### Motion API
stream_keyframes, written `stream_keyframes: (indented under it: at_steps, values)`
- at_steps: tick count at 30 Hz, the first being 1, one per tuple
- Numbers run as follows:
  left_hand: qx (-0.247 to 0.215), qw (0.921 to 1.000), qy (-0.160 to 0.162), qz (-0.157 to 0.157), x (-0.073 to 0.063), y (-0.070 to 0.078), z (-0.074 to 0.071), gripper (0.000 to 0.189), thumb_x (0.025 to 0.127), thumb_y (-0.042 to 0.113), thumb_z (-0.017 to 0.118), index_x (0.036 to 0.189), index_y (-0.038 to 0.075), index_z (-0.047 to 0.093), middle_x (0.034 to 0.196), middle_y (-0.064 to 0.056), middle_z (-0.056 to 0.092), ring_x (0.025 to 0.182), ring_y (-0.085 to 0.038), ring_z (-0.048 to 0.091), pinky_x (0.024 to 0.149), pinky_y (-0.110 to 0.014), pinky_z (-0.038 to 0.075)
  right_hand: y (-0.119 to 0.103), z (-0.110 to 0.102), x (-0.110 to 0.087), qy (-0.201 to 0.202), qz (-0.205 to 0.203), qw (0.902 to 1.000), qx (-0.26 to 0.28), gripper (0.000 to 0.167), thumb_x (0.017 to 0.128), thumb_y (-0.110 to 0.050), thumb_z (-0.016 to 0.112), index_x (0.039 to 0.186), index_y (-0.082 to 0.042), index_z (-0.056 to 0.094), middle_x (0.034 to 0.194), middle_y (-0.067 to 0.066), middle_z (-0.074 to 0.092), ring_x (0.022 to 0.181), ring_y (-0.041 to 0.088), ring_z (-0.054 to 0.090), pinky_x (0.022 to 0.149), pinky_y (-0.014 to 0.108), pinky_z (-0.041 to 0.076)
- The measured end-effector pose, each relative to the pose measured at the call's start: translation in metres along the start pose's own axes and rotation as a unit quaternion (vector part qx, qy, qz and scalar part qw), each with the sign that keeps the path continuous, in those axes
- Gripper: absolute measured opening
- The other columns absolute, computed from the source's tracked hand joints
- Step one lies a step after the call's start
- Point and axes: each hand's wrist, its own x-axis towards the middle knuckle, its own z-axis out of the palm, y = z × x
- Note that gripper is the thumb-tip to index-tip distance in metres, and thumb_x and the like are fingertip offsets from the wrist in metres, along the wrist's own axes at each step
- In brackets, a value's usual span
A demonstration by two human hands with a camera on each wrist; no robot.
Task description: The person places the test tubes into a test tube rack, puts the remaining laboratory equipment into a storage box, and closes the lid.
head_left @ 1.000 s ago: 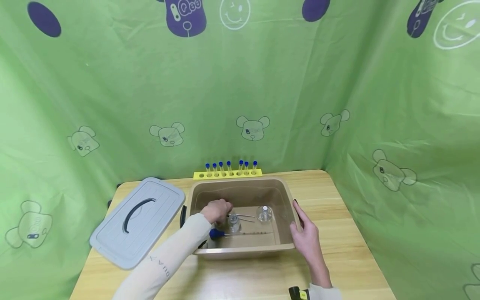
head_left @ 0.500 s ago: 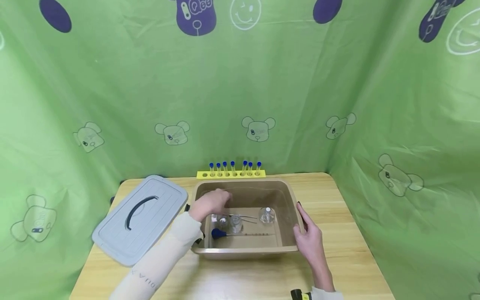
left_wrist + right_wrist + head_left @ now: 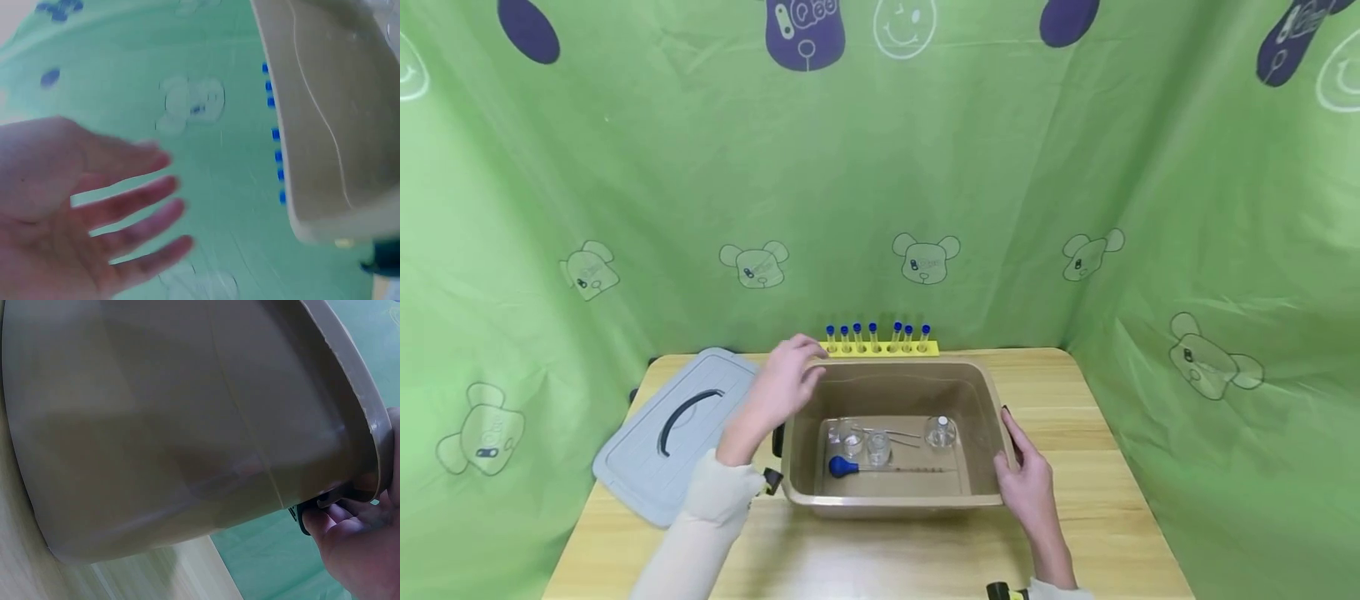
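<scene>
My left hand [image 3: 778, 383] is raised by the far left corner of the brown plastic box [image 3: 895, 502], fingers spread and holding nothing. In the left wrist view those fingers [image 3: 140, 201] are loosely bent, with the box wall off to the right. My right hand [image 3: 1028, 483] grips the box's right end, thumb over the rim; the right wrist view has its fingers around a black handle [image 3: 305, 519] under the rim. Inside lie a blue-bulb dropper [image 3: 841, 467], a glass jar [image 3: 877, 447], another small clear container [image 3: 852, 442], thin metal rods [image 3: 895, 434] and a white-topped glass flask [image 3: 940, 432].
Behind the box stands a yellow rack [image 3: 883, 348] with several blue-capped tubes [image 3: 873, 335]. A grey lid [image 3: 647, 467] with a dark handle [image 3: 685, 417] lies on the wooden table [image 3: 1097, 500] at left. Green curtain [image 3: 850, 167] encloses the back and sides.
My left hand has come up out of the box, empty, and moved to its far left corner. The right hand keeps its grip. The head view has shifted slightly.
</scene>
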Motion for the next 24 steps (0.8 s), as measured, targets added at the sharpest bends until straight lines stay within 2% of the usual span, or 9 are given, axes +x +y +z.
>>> stream_keyframes:
  at_steps: [3,6,9,11,14,19,23,24]
  values:
    - [-0.03,0.9952,0.087,-0.032,-0.012,-0.023,-0.007,0.029,0.094,0.001,0.068,0.123,-0.001,0.068,0.13,-0.019,0.063,0.122,-0.038,0.058,0.108,-0.054,0.047,0.0,0.0,0.0,-0.002,-0.002,1.0,-0.003,0.066,0.094,0.012,0.053,0.155,-0.014,0.046,0.158,0.017,0.042,0.132,0.037,0.05,0.094,0.035,0.054]
    - [-0.05,0.9863,0.14,-0.071,-0.027,-0.05,-0.011,0.031,0.095,0.0,0.065,0.126,-0.001,0.066,0.131,-0.022,0.062,0.12,-0.041,0.058,0.104,-0.057,0.049,0.0,0.0,0.0,-0.002,-0.004,1.0,-0.002,0.067,0.094,0.012,0.053,0.155,-0.013,0.046,0.159,0.018,0.041,0.133,0.037,0.05,0.092,0.025,0.054]
    - [-0.049,0.978,0.172,-0.108,-0.044,-0.08,-0.012,0.032,0.096,0.001,0.064,0.128,-0.002,0.064,0.128,-0.024,0.063,0.115,-0.043,0.06,0.097,-0.059,0.051,0.0,0.0,0.0,0.001,-0.005,1.0,-0.002,0.067,0.093,0.013,0.053,0.154,-0.012,0.046,0.158,0.018,0.042,0.132,0.038,0.051,0.087,0.014,0.051]
    - [-0.044,0.9734,0.18,-0.134,-0.057,-0.101,-0.011,0.033,0.096,0.002,0.064,0.129,-0.002,0.063,0.127,-0.025,0.063,0.112,-0.044,0.061,0.094,-0.06,0.051,0.001,0.001,0.0,0.002,-0.004,1.0,-0.002,0.067,0.093,0.013,0.053,0.154,-0.013,0.047,0.157,0.018,0.043,0.131,0.037,0.052,0.086,0.015,0.052]
    - [-0.041,0.9638,0.19,-0.182,-0.08,-0.131,-0.011,0.034,0.095,0.002,0.064,0.129,-0.004,0.063,0.125,-0.027,0.064,0.112,-0.045,0.062,0.094,-0.061,0.05,0.001,0.003,0.0,0.002,-0.004,1.0,-0.008,0.067,0.093,0.013,0.052,0.154,-0.013,0.048,0.157,0.017,0.044,0.13,0.037,0.053,0.089,0.026,0.056]
    - [-0.05,0.9447,0.189,-0.263,-0.119,-0.164,-0.012,0.036,0.095,0.0,0.06,0.13,-0.007,0.061,0.125,-0.031,0.063,0.113,-0.048,0.061,0.096,-0.063,0.048,0.002,0.004,0.0,0.0,0.007,0.9999,-0.015,0.067,0.094,0.011,0.051,0.155,-0.015,0.046,0.159,0.016,0.041,0.13,0.037,0.053,0.091,0.038,0.058]
    - [-0.056,0.9409,0.157,-0.295,-0.142,-0.184,-0.007,0.037,0.096,0.0,0.057,0.131,-0.012,0.058,0.126,-0.036,0.06,0.114,-0.052,0.059,0.097,-0.065,0.047,0.001,0.003,-0.001,0.004,0.02,0.9998,-0.004,0.066,0.096,0.009,0.051,0.157,-0.015,0.043,0.159,0.018,0.041,0.133,0.037,0.051,0.094,0.039,0.056]
    - [-0.059,0.9407,0.144,-0.301,-0.147,-0.189,-0.005,0.038,0.096,0.0,0.056,0.131,-0.014,0.056,0.127,-0.038,0.058,0.115,-0.054,0.058,0.098,-0.066,0.047,0.001,0.003,-0.001,0.006,0.024,0.9997,-0.002,0.066,0.096,0.008,0.052,0.157,-0.016,0.043,0.159,0.018,0.041,0.132,0.037,0.052,0.093,0.036,0.057]
